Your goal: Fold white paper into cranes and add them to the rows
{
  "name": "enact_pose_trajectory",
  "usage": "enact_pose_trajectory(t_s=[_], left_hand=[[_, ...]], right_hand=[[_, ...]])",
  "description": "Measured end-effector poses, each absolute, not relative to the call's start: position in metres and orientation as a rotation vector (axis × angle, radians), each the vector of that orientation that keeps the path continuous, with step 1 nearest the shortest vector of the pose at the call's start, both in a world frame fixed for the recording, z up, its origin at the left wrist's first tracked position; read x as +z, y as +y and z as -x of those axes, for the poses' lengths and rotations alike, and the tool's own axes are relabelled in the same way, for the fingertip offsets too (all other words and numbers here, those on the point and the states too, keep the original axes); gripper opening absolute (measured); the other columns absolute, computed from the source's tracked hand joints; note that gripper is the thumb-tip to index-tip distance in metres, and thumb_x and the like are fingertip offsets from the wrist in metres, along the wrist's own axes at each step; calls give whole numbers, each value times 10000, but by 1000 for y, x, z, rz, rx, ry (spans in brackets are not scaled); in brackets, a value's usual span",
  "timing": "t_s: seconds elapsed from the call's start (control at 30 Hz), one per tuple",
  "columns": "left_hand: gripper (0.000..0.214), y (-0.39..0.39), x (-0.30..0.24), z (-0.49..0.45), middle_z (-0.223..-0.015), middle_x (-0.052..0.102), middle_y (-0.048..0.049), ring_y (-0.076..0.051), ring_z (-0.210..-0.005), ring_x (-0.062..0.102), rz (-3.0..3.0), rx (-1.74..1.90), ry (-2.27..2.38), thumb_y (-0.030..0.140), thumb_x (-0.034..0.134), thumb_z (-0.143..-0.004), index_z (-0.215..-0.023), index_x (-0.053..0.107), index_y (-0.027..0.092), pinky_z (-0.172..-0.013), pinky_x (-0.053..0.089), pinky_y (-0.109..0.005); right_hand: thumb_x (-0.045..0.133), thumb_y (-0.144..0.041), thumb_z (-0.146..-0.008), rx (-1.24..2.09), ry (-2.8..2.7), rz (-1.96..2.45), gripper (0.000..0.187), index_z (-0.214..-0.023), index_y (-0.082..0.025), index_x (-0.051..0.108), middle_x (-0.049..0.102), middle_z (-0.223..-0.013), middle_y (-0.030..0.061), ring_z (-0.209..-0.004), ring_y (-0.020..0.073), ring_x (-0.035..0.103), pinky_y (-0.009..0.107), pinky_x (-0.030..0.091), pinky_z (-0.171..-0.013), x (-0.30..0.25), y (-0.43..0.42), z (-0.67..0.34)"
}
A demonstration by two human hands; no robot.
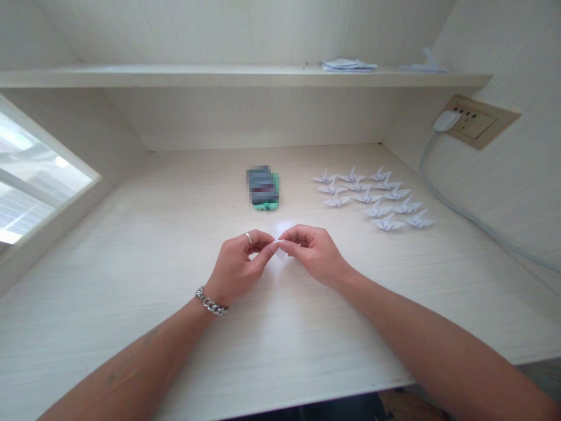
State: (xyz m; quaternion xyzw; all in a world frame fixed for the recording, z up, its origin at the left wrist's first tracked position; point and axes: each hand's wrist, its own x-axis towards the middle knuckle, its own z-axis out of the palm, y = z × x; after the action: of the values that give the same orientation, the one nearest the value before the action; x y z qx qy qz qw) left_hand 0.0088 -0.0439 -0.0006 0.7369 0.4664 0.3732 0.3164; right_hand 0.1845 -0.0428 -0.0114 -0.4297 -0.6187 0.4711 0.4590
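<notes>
A small folded piece of white paper (280, 253) is pinched between both hands, just above the desk. My left hand (243, 261), with a ring on one finger and a chain bracelet at the wrist, closes thumb and fingertips on its left side. From the right, my right hand (314, 252) pinches the same paper, its fingertips almost meeting the left ones. Fingers cover much of the paper, so its exact shape cannot be made out. Several white paper cranes (367, 197) stand in loose rows on the desk, beyond my right hand.
A phone (263, 187) with a green edge, its screen blurred, lies beyond my hands on the pale desk (175, 222). Folded white papers (349, 65) rest on the shelf (197, 78). At right, a cable (460, 210) runs from a plug (446, 121) in the wall socket (480, 124).
</notes>
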Motion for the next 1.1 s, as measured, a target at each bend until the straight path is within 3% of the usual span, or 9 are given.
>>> enact_pose_trajectory(t_s=[0.27,0.57,0.8,0.97,1.1], left_hand=[[180,-46,2,-11,-725,691,-28,-140,-660,617,-1947,965,1225,325,607,-847,-796,662,161,-624,473,-237],[162,-44,1,-12,-708,665,-19,-130,-651,603,-1952,1044,1263,291,580,-860,-791,639,157,-628,466,-240],[210,-42,-2,-11,-705,657,-14,-133,-648,591,-1905,961,1216,350,569,-866,-806,639,162,-614,455,-246],[212,-41,-1,-12,-677,644,-12,-129,-623,580,-1869,1000,1296,343,578,-854,-779,634,153,-591,446,-241],[218,-39,-1,-11,-686,648,-11,-131,-628,594,-1761,1010,1244,359,591,-845,-792,626,150,-587,460,-238]], right_hand=[[608,-216,-813,991,-1583,1159,82,-771,-166,658,659,-729,3,-684,127,583,247,435,-632,-9,-47,-183],[606,-306,-833,1112,-1484,1068,143,-822,-168,643,645,-758,8,-706,138,586,260,453,-646,-19,-43,-179],[583,-259,-841,1011,-1576,1188,141,-747,-166,630,612,-669,-9,-644,121,548,254,420,-629,-14,-43,-182],[609,-355,-832,1231,-1471,1089,194,-829,-162,627,632,-739,5,-673,128,578,259,459,-644,-20,-41,-179],[585,-332,-849,1311,-1553,1108,209,-732,-159,597,635,-705,14,-668,132,589,263,458,-645,-20,-41,-179]])
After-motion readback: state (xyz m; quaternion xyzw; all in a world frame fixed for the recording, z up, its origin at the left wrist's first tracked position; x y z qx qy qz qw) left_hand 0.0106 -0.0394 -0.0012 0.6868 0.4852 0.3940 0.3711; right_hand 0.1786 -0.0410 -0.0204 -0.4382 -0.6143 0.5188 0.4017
